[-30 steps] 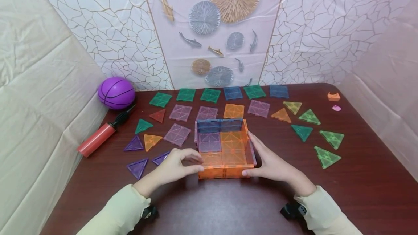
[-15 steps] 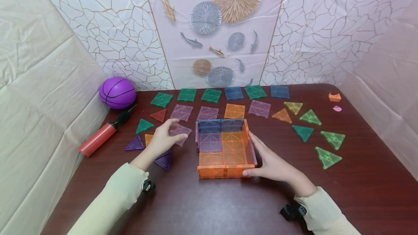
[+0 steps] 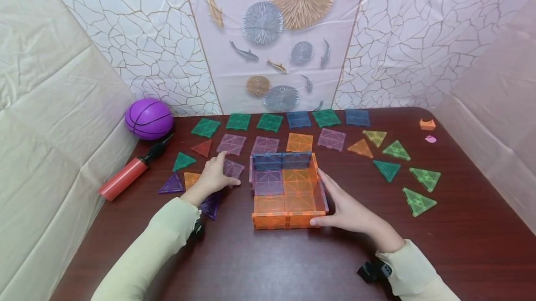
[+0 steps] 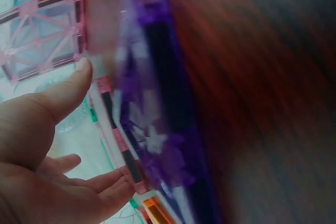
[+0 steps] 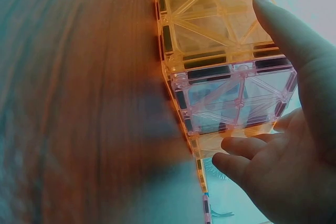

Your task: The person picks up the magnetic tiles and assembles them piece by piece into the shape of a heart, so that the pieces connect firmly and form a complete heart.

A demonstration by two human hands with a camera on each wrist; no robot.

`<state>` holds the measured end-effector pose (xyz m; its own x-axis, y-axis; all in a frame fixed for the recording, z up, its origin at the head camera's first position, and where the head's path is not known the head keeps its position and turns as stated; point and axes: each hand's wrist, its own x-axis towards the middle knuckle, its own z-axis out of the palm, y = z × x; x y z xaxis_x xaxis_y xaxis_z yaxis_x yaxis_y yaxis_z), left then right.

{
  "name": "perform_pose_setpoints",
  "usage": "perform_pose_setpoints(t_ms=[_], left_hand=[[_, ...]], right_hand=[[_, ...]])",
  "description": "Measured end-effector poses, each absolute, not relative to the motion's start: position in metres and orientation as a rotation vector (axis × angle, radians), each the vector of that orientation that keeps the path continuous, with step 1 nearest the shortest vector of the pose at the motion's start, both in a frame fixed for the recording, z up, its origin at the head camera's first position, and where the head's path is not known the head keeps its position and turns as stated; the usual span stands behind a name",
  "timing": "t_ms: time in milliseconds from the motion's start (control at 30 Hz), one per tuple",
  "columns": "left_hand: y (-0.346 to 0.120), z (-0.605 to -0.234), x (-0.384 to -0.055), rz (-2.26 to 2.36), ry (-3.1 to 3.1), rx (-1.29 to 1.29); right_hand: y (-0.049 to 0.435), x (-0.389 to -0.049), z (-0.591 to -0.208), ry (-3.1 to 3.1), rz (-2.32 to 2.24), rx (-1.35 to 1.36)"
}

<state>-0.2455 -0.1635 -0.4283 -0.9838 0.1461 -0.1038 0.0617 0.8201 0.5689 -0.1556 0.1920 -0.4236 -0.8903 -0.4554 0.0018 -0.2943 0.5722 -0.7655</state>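
Note:
An open-topped box of magnetic tiles [image 3: 289, 220], with orange front, blue back and pink sides, stands mid-table. My right hand [image 3: 347, 208] holds its right end, thumb on the orange front wall and fingers along the pink side wall [image 5: 239, 100]. Left of the box, my left hand [image 3: 211, 177] spreads over a pink square tile [image 3: 233, 169] that lies flat. The left wrist view shows the fingers at that tile's edge and the thumb near its other end; firm contact cannot be made out. A purple triangle tile [image 3: 210, 206] lies under the left wrist, partly hidden.
Green and blue square tiles line the back edge, with pink squares and an orange square tile [image 3: 299, 142] before them. Triangle tiles lie on both sides, including a lime one [image 3: 418, 202]. A purple ball [image 3: 149, 119] and red hand pump [image 3: 125, 178] sit at left.
My left hand has left the box's front left corner and moved left and back to the pink square tile. The right hand stays at the box.

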Motion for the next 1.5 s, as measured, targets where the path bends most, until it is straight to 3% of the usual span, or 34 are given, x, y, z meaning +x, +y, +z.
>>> perform_pose_setpoints(t_ms=[867, 1500], left_hand=[[-0.161, -0.420, -0.247, 0.824, 2.917, 0.016], [-0.162, -0.408, -0.193, 1.429, 2.555, -0.011]], right_hand=[[0.191, -0.155, -0.423, 2.606, -1.217, -0.634], [0.191, -0.156, -0.423, 2.596, -1.240, -0.637]])
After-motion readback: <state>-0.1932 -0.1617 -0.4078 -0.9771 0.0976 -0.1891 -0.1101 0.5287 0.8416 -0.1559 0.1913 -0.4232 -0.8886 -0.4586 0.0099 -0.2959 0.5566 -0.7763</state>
